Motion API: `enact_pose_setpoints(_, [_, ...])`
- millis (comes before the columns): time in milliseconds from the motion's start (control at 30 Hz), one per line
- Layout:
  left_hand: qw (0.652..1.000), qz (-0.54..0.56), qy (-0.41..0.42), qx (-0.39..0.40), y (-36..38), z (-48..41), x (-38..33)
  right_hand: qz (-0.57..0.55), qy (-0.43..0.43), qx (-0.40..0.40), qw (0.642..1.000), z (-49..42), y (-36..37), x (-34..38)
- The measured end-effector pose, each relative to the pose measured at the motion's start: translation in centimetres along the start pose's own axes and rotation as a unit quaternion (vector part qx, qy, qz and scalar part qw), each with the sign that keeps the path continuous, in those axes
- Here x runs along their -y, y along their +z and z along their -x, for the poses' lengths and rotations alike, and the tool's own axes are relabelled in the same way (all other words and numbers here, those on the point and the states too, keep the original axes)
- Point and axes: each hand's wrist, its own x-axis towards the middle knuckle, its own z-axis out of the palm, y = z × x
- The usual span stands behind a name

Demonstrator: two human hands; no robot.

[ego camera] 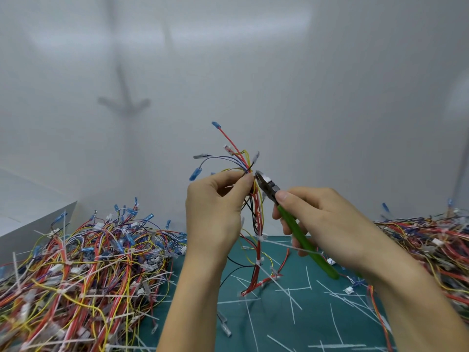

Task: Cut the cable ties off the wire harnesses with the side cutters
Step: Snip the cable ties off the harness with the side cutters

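My left hand (215, 212) holds a wire harness (257, 219) upright above the green cutting mat (317, 313), pinching the red, yellow and purple wires near their top. Blue and clear terminals fan out above my fingers. White cable ties (259, 261) wrap the lower part of the harness, which hangs down to the mat. My right hand (324, 224) grips the green-handled side cutters (299, 232). Their metal jaws (262, 180) sit right beside my left fingertips, at the point where the wires are bunched.
A large heap of tied harnesses (83, 270) fills the left side, next to a white box (30, 229). Another heap of harnesses (436, 250) lies at the right. Several cut white tie strips (291, 293) litter the mat. A white wall stands behind.
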Motion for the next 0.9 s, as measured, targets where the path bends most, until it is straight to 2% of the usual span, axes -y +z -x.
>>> enact_pose_setpoints(433, [0.999, -0.019, 0.025, 0.027, -0.41, -0.12, -0.13, -0.009, -0.008, 0.010, 1.000, -0.10, 0.26, -0.27])
enact_pose_setpoints(900, [0.992, -0.106, 0.062, 0.028, -0.35, -0.07, -0.14, 0.009, -0.016, 0.022, 1.000, -0.05, -0.53, -0.85])
